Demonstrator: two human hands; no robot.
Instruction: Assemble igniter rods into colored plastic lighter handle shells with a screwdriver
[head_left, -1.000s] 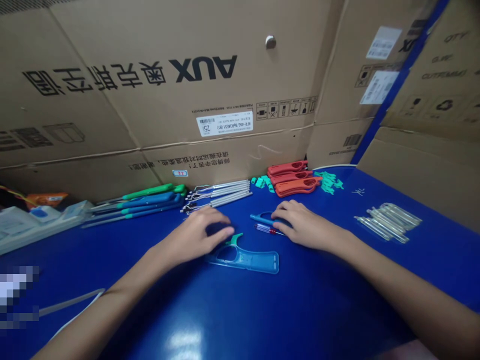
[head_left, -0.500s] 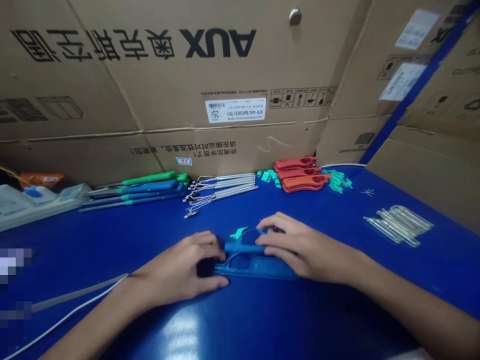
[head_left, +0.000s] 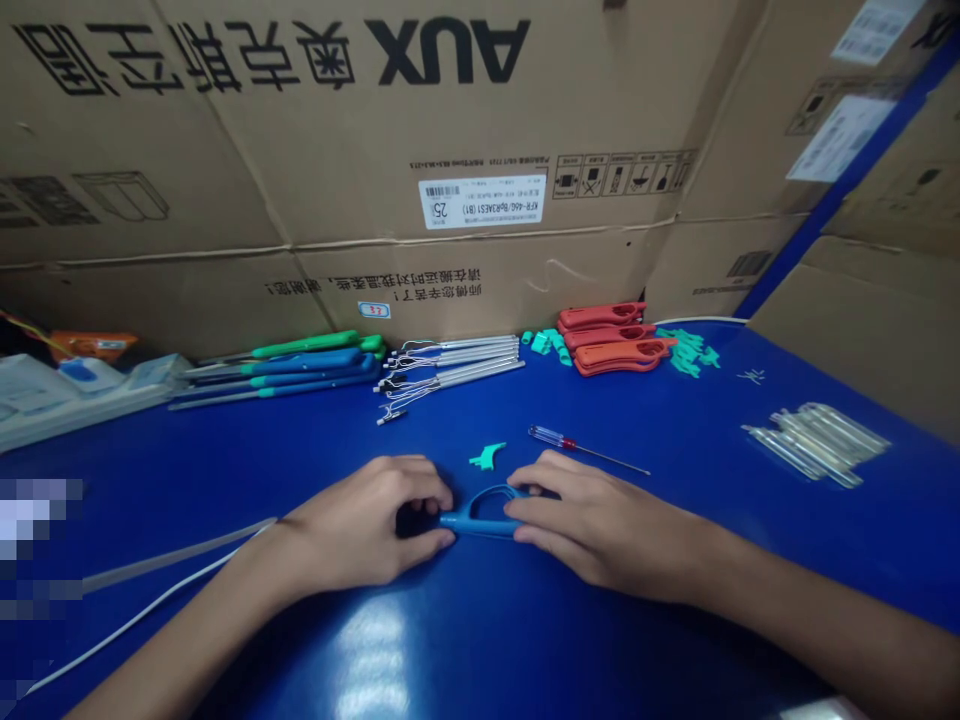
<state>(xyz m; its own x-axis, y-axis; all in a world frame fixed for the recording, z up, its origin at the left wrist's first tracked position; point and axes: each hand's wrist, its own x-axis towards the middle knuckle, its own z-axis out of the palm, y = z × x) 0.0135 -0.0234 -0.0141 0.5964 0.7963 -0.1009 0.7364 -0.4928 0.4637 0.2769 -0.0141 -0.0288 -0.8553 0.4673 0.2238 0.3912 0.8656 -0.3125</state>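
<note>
Both my hands rest on the blue table top [head_left: 480, 620], close together near the middle. Between them lies a blue plastic loop handle [head_left: 480, 520], with my left hand [head_left: 367, 525] shut on one end and my right hand [head_left: 592, 530] shut on the other. A dark object [head_left: 411, 518] shows under my left fingers, mostly hidden. Just above the handle lies a small teal plastic piece [head_left: 487, 456]. Up and right of it, beyond my right fingers, lies a small screwdriver [head_left: 570, 446] with a clear and red handle.
Along the back edge lie blue and green handled tools [head_left: 289, 362], metal wire rods [head_left: 450, 365], red-orange plastic handles [head_left: 611, 338] and teal bits [head_left: 686, 350]. Clear tubes [head_left: 814, 445] lie at right. Cardboard boxes [head_left: 375, 130] wall the back. A white cable [head_left: 150, 600] runs at left.
The flat blue frame seen earlier no longer shows; only the loop handle remains between my hands. The teal piece lies apart from it. The screwdriver has come into view, and my hands sit closer together.
</note>
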